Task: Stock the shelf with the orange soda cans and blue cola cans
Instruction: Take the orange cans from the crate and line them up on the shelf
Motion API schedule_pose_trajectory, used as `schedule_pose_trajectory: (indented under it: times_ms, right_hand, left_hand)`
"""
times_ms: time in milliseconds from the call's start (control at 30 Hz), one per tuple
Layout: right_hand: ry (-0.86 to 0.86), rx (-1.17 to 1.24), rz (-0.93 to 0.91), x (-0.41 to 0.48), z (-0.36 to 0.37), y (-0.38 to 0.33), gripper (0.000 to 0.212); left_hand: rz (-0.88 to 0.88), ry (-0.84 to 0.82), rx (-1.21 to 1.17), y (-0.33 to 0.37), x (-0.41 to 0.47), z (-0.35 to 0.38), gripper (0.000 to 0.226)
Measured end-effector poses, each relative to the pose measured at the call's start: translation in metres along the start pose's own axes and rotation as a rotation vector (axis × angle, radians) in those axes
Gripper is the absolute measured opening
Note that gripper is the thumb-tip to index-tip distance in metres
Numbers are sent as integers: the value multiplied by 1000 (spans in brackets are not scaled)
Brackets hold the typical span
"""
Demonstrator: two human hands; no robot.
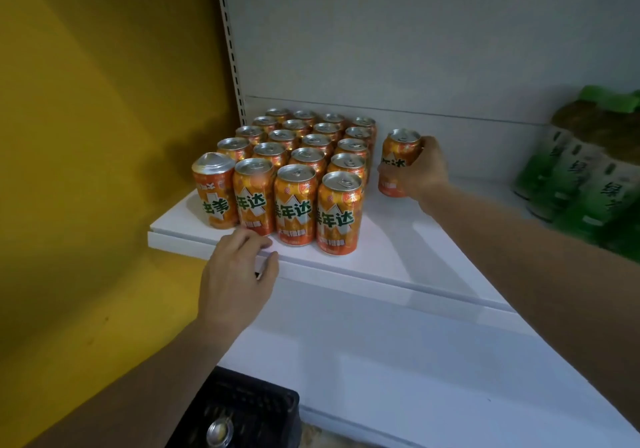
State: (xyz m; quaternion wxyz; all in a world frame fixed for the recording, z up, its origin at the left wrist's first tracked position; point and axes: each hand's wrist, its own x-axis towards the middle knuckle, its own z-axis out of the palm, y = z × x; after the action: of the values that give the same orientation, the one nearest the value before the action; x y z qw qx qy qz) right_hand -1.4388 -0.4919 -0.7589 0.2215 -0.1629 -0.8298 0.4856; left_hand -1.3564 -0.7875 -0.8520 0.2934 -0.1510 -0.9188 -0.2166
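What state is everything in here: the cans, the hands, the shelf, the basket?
Block of orange cans: upright, sealed, in tidy rows.
Front-left can: seemingly upside down, label inverted.
Lone can: upright, apart from the block, gripped by the right hand.
Shelf: partly stocked.
Left hand: holds nothing, fingers rest on the shelf's front edge.
Basket: holds one spare can.
Green bottles: capped, blurred.
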Motion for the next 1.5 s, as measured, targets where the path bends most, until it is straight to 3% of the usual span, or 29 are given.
schedule_pose_trajectory:
  times_ms: [133, 200, 400, 900, 1100, 1167, 1267, 1400, 1500]
  right_hand:
    - [5, -142, 1, 28, 12, 12, 75]
    - [6, -137, 20, 38, 18, 13, 74]
    - [-1, -143, 25, 54, 28, 9, 79]
    - [-13, -311, 55, 79, 34, 5, 87]
    - [21, -69, 106, 76, 38, 7, 68]
    - [-7, -44, 115, 69, 36, 9, 76]
    - [88, -18, 118, 46, 36, 17, 91]
    - [109, 43, 37, 1, 35, 32, 58]
    - [91, 248, 20, -43, 32, 25, 25]
  left_hand:
    - [126, -115, 74, -19, 2, -6, 51]
    - [176, -148, 132, -23, 5, -9, 56]
    - [259, -184, 215, -25, 20, -14, 57]
    - [201, -176, 199, -22, 16, -13, 55]
    - [210, -165, 187, -24, 17, -10, 56]
    - [202, -158, 183, -23, 17, -9, 56]
    - [185, -157, 165, -23, 18, -10, 55]
    - [170, -181, 161, -21, 18, -12, 54]
    - [145, -195, 141, -19, 18, -14, 54]
